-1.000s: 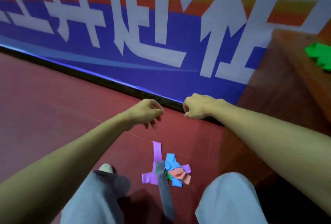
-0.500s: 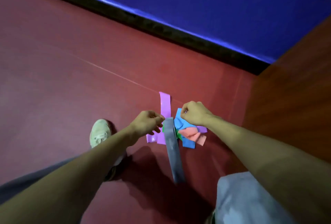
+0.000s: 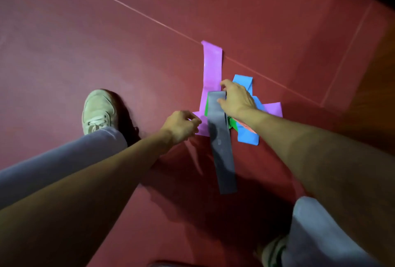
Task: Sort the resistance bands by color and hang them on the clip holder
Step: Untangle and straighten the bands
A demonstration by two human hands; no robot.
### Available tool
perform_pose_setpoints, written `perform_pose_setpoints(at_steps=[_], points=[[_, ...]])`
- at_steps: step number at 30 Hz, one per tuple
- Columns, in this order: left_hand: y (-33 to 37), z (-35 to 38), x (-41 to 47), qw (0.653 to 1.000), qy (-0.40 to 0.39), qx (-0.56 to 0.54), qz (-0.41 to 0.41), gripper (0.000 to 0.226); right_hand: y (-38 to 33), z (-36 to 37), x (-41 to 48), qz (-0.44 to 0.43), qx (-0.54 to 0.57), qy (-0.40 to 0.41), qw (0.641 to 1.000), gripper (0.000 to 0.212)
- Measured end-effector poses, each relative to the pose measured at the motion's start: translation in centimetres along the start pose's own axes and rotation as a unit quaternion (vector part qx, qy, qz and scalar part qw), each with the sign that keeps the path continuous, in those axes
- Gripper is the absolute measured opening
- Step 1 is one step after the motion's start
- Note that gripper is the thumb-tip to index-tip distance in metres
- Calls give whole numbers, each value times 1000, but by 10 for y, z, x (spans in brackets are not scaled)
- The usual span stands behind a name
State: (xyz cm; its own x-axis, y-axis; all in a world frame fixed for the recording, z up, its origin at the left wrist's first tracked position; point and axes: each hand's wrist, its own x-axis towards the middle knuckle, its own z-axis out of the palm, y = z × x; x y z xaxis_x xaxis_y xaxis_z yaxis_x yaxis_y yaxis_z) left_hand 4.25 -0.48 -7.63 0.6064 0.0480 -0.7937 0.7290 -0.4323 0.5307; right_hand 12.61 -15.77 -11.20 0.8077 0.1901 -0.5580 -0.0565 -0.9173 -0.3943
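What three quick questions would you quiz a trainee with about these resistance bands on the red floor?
1. True or false: the long grey flat resistance band lies on top of the flat purple resistance band.
2. Which hand pinches the grey band's far end? A left hand, B right hand, C neither.
3. Fill in: a sliver of ___ band shows between the grey band and the flat blue resistance band.
Key: 1 true; 2 B; 3 green band.
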Motion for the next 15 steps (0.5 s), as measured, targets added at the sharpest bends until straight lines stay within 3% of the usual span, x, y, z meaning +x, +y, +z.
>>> perform_pose_setpoints(at_steps=[4, 10, 15], points=[[-10, 4, 7, 1000, 1, 20, 2, 23, -5, 15, -6, 33, -23, 62, 997, 27], [15, -17, -15, 998, 1, 58, 37, 20, -10, -21, -33, -20, -51, 106, 993, 18], [56, -46, -63, 993, -6, 85, 77, 21, -24, -72, -77, -33, 33, 46, 998, 14]])
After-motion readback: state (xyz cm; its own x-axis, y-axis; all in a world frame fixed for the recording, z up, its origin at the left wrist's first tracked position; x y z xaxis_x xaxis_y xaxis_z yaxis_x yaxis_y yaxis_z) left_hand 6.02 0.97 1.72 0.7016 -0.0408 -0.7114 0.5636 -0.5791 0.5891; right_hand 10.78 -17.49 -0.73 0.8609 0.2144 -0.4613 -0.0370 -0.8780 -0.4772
